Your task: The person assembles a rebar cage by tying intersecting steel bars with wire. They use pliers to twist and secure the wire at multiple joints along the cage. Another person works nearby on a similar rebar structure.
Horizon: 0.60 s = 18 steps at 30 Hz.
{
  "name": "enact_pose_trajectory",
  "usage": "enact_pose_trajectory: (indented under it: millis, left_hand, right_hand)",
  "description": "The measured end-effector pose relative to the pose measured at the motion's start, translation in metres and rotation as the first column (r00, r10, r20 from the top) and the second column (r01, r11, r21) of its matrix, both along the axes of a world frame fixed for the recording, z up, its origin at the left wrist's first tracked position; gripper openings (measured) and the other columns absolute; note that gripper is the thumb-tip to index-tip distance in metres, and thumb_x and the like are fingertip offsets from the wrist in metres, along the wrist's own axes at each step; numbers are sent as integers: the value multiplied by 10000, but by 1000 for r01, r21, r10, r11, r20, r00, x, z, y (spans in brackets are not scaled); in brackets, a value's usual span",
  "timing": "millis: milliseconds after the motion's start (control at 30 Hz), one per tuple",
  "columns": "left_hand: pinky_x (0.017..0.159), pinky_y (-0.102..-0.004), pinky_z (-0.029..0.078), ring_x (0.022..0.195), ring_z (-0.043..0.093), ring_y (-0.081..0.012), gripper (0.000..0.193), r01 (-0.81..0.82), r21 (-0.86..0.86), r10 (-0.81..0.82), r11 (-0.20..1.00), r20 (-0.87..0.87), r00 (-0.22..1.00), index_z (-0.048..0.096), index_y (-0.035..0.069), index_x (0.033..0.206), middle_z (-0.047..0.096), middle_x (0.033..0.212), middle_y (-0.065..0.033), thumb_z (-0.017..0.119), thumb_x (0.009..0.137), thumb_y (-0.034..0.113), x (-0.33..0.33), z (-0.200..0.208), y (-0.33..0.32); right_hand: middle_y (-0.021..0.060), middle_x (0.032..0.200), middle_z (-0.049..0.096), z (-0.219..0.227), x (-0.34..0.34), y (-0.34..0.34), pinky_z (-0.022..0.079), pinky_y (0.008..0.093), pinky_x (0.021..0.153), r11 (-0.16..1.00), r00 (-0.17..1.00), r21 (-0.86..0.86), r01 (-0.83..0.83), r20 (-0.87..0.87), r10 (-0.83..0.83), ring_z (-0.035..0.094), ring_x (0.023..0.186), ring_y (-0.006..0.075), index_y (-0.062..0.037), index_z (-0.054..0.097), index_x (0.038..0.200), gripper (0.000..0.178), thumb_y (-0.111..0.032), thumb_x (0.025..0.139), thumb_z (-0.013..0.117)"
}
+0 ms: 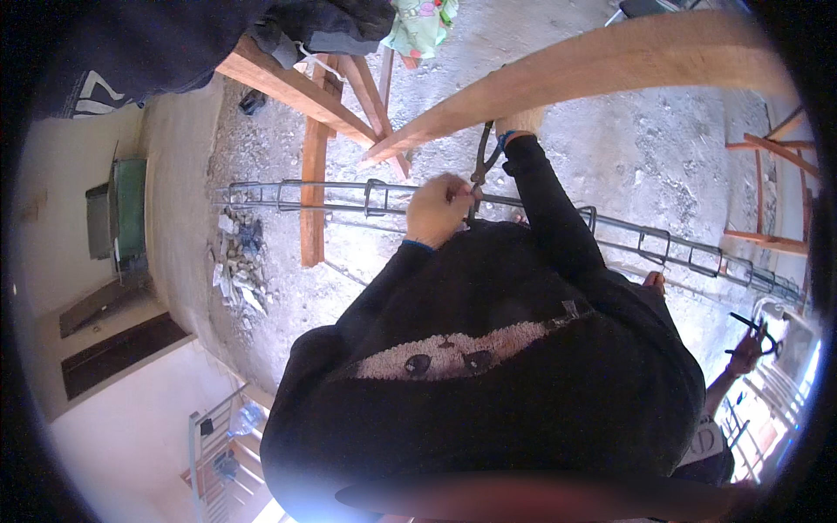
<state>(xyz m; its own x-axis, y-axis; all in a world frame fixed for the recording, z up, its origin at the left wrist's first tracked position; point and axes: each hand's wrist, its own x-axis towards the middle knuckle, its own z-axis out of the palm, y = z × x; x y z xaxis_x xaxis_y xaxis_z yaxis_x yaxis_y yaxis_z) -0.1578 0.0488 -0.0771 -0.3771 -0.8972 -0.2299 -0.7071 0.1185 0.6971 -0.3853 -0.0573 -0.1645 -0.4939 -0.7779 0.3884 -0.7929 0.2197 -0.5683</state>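
Near the centre of the frame, the left hand (436,209), in a pale tan glove with a blue cuff, has its thumb and fingers drawn together at the head of a pair of dark metal pincers (480,166). Whether anything thin is pinched between the fingertips is too small to tell. The right hand (520,124), just above and to the right, is closed round the pincers' handles, though a long, pale brown wooden beam (602,70) sweeping in from the upper right covers part of it.

The pincers' head meets a long cage of dark steel bars with rectangular ties (501,200), which runs from left of centre to the right edge and crosses an upright brown wooden post (312,200) on the left.

The left fingertips sit so close to the pincers' head that a slip or an early squeeze could nip them. The beam leaves the right hand little room, so a wide swing of the handles could knock knuckles on wood. At the lower right, another person's hand (745,356) holds a dark bent rod (772,340); a tug on the cage from that side could jar the pincers loose.
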Motion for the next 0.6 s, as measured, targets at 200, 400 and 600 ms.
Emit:
enact_pose_trajectory:
  millis: [200,400,600]
  left_hand:
    - [1048,-470,512,1242,638,-441,720,158,-206,-166,966,-24,986,537,-57,1398,655,1310,-291,843,821,246,-50,-8,-33]
    - [922,-571,512,1142,646,-523,497,132,-340,-174,931,-96,980,529,-48,1267,681,1166,-355,725,887,205,-95,-58,-63]
    - [866,-520,534,1039,699,-494,327,85,-30,-89,996,-209,974,628,-60,1070,728,1010,-302,692,933,230,-100,-69,-83]
  right_hand:
    - [169,1397,682,24,8,10,403,509,1149,995,982,17,-99,162,95,568,1350,390,-124,706,1331,504,-450,949,661]
    - [211,1280,728,24,8,2,509,511,1040,978,979,183,-99,191,64,650,1241,412,-96,764,1217,396,-341,912,698]
    - [235,973,779,20,-10,9,623,452,714,948,692,-209,-241,648,318,790,835,342,2,771,1020,347,-324,921,706]
